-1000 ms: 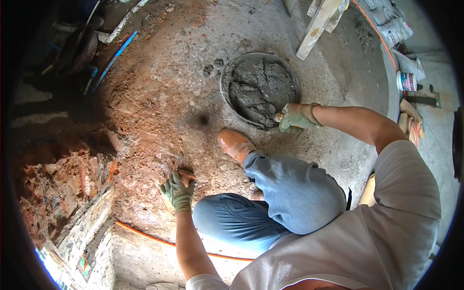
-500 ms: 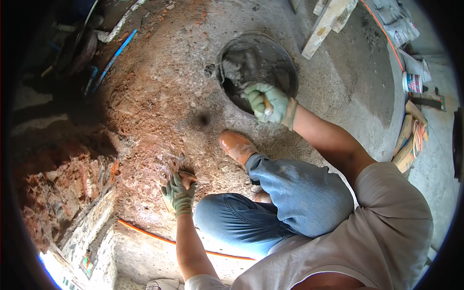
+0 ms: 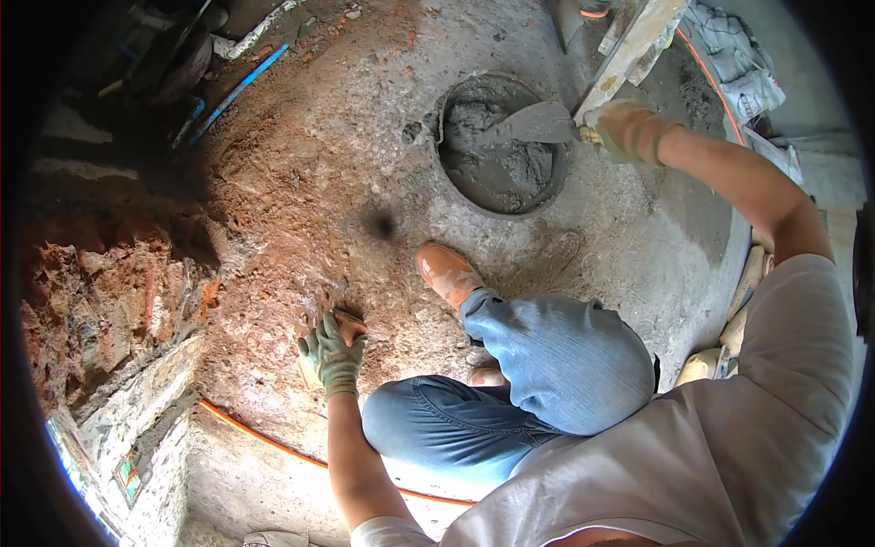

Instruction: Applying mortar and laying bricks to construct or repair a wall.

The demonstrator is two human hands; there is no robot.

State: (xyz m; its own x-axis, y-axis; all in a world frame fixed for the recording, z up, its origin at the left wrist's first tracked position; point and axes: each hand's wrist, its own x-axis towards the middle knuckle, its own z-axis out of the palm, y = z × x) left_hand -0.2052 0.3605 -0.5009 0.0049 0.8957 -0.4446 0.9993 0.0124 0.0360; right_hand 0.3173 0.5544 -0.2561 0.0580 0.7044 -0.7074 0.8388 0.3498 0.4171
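Observation:
My right hand [image 3: 631, 130], in a dirty glove, grips the handle of a trowel [image 3: 533, 123] whose flat blade lies over the grey mortar in a round black pan [image 3: 499, 146] on the floor. My left hand [image 3: 332, 354], in a green glove, presses on a reddish brick piece [image 3: 347, 323] lying on the dusty floor. My bent knees in blue jeans [image 3: 556, 360] and a brown shoe [image 3: 447, 272] are between the two hands.
A broken red brick wall [image 3: 100, 292] rises at the left. An orange cable [image 3: 264, 438] runs along the floor below my left hand. A wooden plank [image 3: 629, 50], bags [image 3: 734, 55] and pipes [image 3: 241, 87] lie at the far edge.
My right hand has drawn back to the right of the pan, now holding the trowel with its blade over the mortar. The left hand stays on the brick piece.

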